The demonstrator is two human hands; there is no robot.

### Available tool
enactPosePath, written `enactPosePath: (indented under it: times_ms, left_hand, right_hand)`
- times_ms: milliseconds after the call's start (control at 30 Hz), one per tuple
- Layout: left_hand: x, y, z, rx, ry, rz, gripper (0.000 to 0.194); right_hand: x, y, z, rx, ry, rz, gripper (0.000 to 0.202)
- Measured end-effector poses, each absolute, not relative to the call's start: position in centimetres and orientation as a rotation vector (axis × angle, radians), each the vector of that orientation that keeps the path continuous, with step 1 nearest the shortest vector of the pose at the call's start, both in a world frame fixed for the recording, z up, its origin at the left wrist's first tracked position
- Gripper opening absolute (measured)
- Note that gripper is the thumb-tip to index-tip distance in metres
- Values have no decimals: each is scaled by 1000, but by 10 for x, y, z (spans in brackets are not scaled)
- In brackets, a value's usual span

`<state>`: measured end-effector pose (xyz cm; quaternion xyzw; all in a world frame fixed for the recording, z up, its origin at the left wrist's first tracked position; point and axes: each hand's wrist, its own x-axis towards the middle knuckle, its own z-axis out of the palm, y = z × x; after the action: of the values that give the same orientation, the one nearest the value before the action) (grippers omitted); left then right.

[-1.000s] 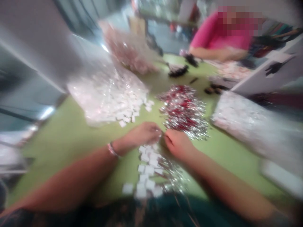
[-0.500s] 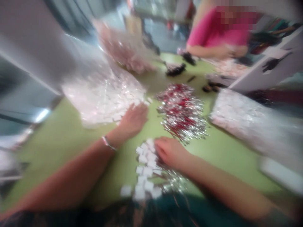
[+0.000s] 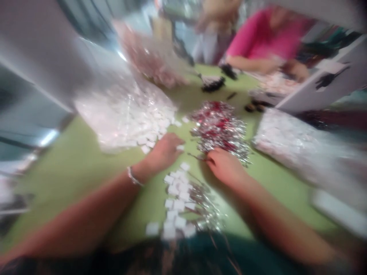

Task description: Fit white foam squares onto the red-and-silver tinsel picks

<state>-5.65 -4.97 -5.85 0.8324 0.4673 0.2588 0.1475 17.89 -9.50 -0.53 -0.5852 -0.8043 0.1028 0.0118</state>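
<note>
My left hand [image 3: 165, 152] is closed, fingertips pinching a small white square piece [image 3: 180, 147] above the green table [image 3: 71, 168]. Facing it, my right hand [image 3: 225, 164] pinches a thin stick [image 3: 195, 156] that points left, at the near edge of a pile of shiny silver and red sticks [image 3: 219, 122]. Between my forearms lies a stack of thin sticks with white squares [image 3: 177, 189] on their left ends and silvery tips [image 3: 213, 215] on the right. Blur hides finer detail of the sticks.
A clear plastic bag [image 3: 114, 114] spills white squares [image 3: 156, 128] beside my left hand. Another filled bag [image 3: 292, 133] lies at right, near a white panel [image 3: 323, 72]. Across the table sits a person in a pink top [image 3: 258, 36]. Dark-tipped bundles [image 3: 213, 83] lie between.
My right hand has moved from the white-square stack up to the silver and red pile and now holds a stick. My left hand has come slightly nearer, with a white square in its fingertips.
</note>
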Motion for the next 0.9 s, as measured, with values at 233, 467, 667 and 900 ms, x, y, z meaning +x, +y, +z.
enactPosePath:
  times_ms: [233,467,667,900]
  left_hand:
    - [-56,-52,-55,2232,1263,871,17]
    - [-50,-63,-42,1460,1244,919,33]
    - [-40,-75,-39,1179,1039,841,32]
    - [-38,-76,-36,1011,964,816,26]
  right_hand:
    - [186,-86,-16,-1619,-2263,480,15]
    - [181,-93,-11,-1723,-2234,404,13]
    - [175,-102,-3,-1485,-2236,451,15]
    - [176,-104,-8,-1389,-2290,426,21]
